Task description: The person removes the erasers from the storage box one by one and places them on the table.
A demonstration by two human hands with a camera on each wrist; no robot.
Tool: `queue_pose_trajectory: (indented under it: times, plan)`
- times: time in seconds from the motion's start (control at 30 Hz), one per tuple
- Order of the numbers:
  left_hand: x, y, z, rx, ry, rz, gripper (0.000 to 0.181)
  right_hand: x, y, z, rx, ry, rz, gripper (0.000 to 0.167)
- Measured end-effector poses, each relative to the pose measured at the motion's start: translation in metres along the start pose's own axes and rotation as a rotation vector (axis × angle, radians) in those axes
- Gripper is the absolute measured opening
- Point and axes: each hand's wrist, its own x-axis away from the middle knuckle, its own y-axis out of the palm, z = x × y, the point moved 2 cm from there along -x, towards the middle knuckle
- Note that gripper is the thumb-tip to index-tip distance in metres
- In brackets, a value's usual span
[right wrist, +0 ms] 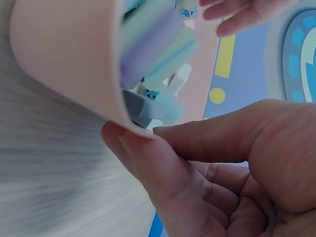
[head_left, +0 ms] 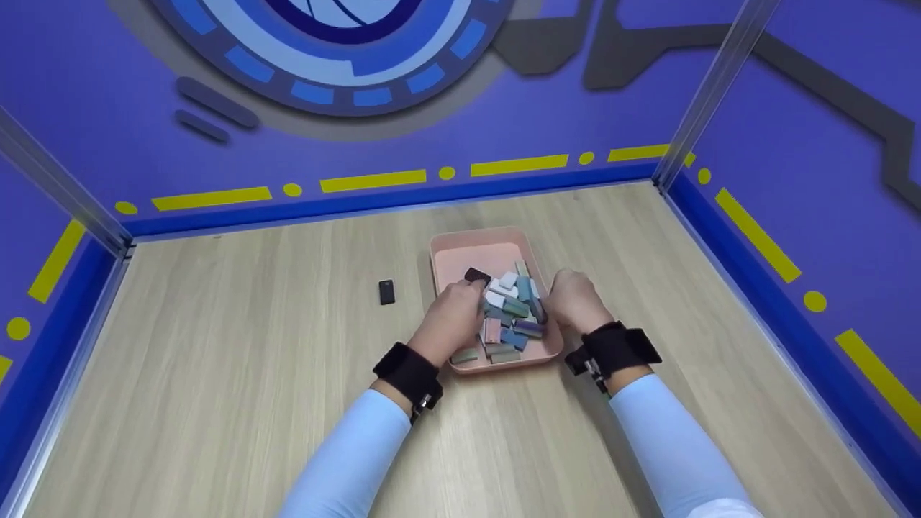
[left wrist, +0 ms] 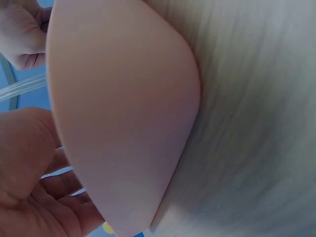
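Observation:
A pink tray (head_left: 450, 241) holds several small blocks, white, green, blue, purple and pink. The left hand (head_left: 453, 316) reaches over the tray's left side, its fingertips at a black block (head_left: 475, 275); whether it pinches the block cannot be seen. In the left wrist view, the tray wall (left wrist: 123, 98) hides the fingertips of the left hand (left wrist: 39, 177). On the right side, the right hand (head_left: 578, 301) grips the tray's rim. The right wrist view has the thumb and a finger of the right hand (right wrist: 212, 168) pinching the rim of the tray (right wrist: 69, 54).
Another black block (head_left: 387, 292) lies on the wooden table (head_left: 252, 360), left of the tray. Purple-blue panels (head_left: 575, 108) with yellow marks stand at the back and on both sides, with clear corner posts (head_left: 712, 93).

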Motion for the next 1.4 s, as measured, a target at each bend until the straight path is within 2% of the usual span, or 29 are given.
queue_pose_trajectory:
  times: [0.1, 0.23, 0.37, 0.57, 0.73, 0.93, 1.07, 1.2, 1.3, 1.4]
  plan:
    - [0.001, 0.003, 0.001, -0.001, 0.005, -0.034, 0.021, 0.0, 0.0, -0.001, 0.0, 0.013, -0.005, 0.011]
    - [0.001, 0.005, 0.002, -0.025, 0.005, -0.047, 0.012, 0.001, 0.0, -0.002, 0.038, -0.019, 0.024, 0.017]
    - [0.0, 0.006, 0.003, -0.077, 0.037, -0.018, 0.011, 0.001, -0.001, -0.002, 0.066, -0.057, 0.053, 0.024]
    - [0.0, 0.007, 0.002, -0.123, 0.053, 0.039, 0.011, 0.001, 0.0, -0.002, 0.039, -0.038, 0.043, 0.021]
    - [0.001, 0.004, 0.0, -0.108, 0.059, 0.037, 0.008, 0.001, 0.0, -0.001, 0.031, -0.03, 0.043, 0.019]
    - [0.004, -0.011, -0.003, -0.03, 0.05, 0.017, 0.004, 0.001, 0.001, -0.001, 0.025, -0.004, 0.025, 0.018]
    - [0.005, -0.028, -0.01, 0.007, 0.033, 0.086, 0.005, 0.001, 0.0, -0.002, 0.027, -0.004, 0.032, 0.015]
    - [0.01, -0.048, -0.026, 0.063, -0.005, 0.208, 0.009, 0.001, 0.001, -0.001, 0.028, -0.009, 0.048, 0.013]
    - [0.017, -0.064, -0.046, 0.121, -0.076, 0.304, 0.015, 0.001, 0.002, 0.0, 0.037, -0.017, 0.05, 0.015]
    - [0.025, -0.078, -0.068, 0.165, -0.18, 0.385, 0.02, 0.001, 0.002, 0.0, 0.042, -0.024, 0.049, 0.016]
